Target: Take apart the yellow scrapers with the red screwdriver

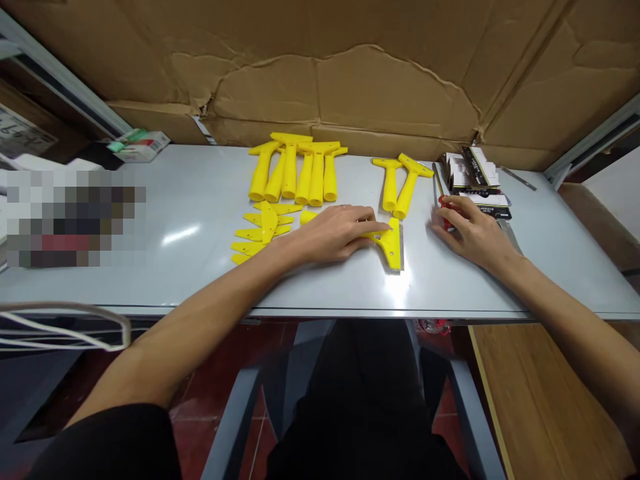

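Observation:
My left hand (343,233) lies over the handle of a yellow scraper (393,248), fingers closed on it and pressing it to the table. A metal blade (402,247) shows along the right edge of its head. Further right, my right hand (470,227) grips a screwdriver (443,212) by its red handle, its shaft pointing toward the back. Loose yellow blade covers (269,222) lie left of my left hand, partly behind the forearm. Several yellow scraper handles (289,167) rest behind it, and two more yellow scrapers (407,183) lie between my hands at the back.
Behind my right hand, small black-and-white blade packets (475,170) are stacked, with a loose metal strip (519,178) beside them. A small box (145,147) sits at the back left. Cardboard (340,87) walls off the rear of the grey table (200,280).

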Motion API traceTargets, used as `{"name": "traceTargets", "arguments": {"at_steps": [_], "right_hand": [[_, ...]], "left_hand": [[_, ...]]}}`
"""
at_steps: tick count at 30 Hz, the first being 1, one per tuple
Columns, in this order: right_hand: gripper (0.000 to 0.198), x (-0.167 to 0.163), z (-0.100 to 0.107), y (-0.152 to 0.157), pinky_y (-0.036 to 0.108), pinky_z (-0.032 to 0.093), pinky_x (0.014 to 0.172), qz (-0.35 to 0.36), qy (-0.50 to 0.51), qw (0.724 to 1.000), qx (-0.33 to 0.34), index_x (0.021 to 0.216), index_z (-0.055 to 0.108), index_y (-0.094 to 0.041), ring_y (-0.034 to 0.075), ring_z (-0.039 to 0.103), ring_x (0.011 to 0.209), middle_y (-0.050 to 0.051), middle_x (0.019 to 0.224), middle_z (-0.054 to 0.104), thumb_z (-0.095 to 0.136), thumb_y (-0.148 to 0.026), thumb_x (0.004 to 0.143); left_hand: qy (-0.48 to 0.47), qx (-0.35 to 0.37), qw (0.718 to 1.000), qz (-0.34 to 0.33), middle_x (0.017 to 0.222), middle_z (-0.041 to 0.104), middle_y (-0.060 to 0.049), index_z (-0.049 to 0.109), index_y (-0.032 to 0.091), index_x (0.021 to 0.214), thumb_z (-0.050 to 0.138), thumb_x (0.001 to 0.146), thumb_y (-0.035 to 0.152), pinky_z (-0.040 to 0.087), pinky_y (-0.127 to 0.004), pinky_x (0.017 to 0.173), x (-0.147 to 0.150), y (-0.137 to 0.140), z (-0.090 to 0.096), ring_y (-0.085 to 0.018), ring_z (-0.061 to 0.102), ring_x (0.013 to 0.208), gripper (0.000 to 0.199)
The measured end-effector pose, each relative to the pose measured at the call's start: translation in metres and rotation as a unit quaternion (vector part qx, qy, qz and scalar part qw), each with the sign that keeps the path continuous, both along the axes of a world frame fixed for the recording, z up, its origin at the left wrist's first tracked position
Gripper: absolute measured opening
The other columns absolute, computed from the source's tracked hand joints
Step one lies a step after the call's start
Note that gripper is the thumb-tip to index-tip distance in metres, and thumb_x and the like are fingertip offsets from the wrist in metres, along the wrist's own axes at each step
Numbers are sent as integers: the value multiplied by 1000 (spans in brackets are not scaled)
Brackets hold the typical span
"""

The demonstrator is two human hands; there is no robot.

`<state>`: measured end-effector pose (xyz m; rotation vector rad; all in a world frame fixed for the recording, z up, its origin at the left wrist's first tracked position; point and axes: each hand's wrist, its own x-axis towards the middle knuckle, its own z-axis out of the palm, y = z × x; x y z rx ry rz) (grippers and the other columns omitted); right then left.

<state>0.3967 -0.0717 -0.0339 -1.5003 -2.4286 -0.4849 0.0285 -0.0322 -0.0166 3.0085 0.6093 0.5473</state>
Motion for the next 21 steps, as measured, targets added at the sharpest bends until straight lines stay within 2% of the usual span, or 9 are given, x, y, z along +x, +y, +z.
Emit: {"name": "traceTargets", "arguments": {"at_steps": [3, 8, 10, 12, 13, 14, 17, 19, 21], "right_hand": [[44, 1, 5, -2, 31, 64, 92, 35, -21, 999, -4, 133, 73, -19, 17, 69, 123, 11, 156, 57, 54, -48, 108], [44, -9, 22, -12, 30, 57, 85, 52, -89, 995, -12, 140, 73, -26, 19, 70, 121, 4, 154, 63, 51, -47, 109], [42, -24, 30, -23, 32, 57, 86, 29, -28, 999, -18, 134, 75, -24, 19, 72, 113, 6, 143, 70, 52, -48, 108], [42, -46, 36, -36, 32, 59, 84, -21, 138, 988, -70, 130, 75, -19, 15, 73, 98, 11, 124, 76, 52, -47, 107], [44, -58, 37, -42, 30, 59, 78, -50, 240, 960, -132, 133, 72, -18, 13, 73, 86, 11, 114, 77, 52, -46, 107], [47, -69, 37, -47, 29, 58, 70, -74, 337, 913, -218, 140, 68, -17, 12, 70, 75, 11, 107, 77, 55, -46, 105], [71, -95, 36, -52, 29, 58, 56, -98, 530, 702, -465, 157, 51, -14, 16, 71, 66, 13, 103, 77, 68, -42, 94], [71, -102, 34, -48, 32, 66, 66, -86, 593, 599, -531, 148, 58, -9, 20, 77, 78, 17, 108, 77, 76, -37, 85], [59, -104, 33, -44, 37, 72, 81, -69, 636, 546, -541, 128, 68, -7, 23, 80, 89, 19, 111, 76, 81, -37, 79]], "left_hand": [[3, -19, 1000, -8, 120, 75, -14, 70, 22, 148, 55, 113, 27, 53, -37, 87, 1, -1, 0, -27, 71, 105, 38], [-2, -52, 999, -12, 121, 75, -14, 71, 21, 145, 54, 114, 30, 55, -39, 91, 0, 0, 0, -27, 71, 107, 37], [-8, -62, 998, -11, 122, 74, -14, 70, 21, 145, 53, 114, 30, 56, -39, 92, -1, 0, 0, -27, 70, 108, 36], [-20, -73, 997, -8, 125, 72, -14, 68, 20, 147, 53, 114, 29, 56, -39, 94, -2, 0, -1, -27, 70, 110, 36], [-30, -77, 997, -7, 127, 71, -15, 66, 21, 149, 54, 114, 28, 56, -39, 95, -2, 0, -1, -27, 69, 111, 37], [-41, -79, 996, -6, 129, 70, -15, 63, 21, 151, 54, 114, 27, 56, -39, 96, -2, -1, 0, -27, 69, 112, 38], [-72, -75, 995, -5, 130, 67, -16, 57, 22, 156, 55, 113, 26, 56, -40, 97, -1, -2, 2, -28, 67, 114, 43], [-81, -68, 994, -4, 129, 66, -17, 54, 20, 157, 55, 113, 25, 56, -40, 97, 0, -3, 4, -28, 67, 114, 44], [-77, -64, 995, -1, 129, 66, -16, 53, 20, 157, 54, 113, 24, 55, -39, 97, 0, -3, 5, -28, 66, 115, 44]]}}
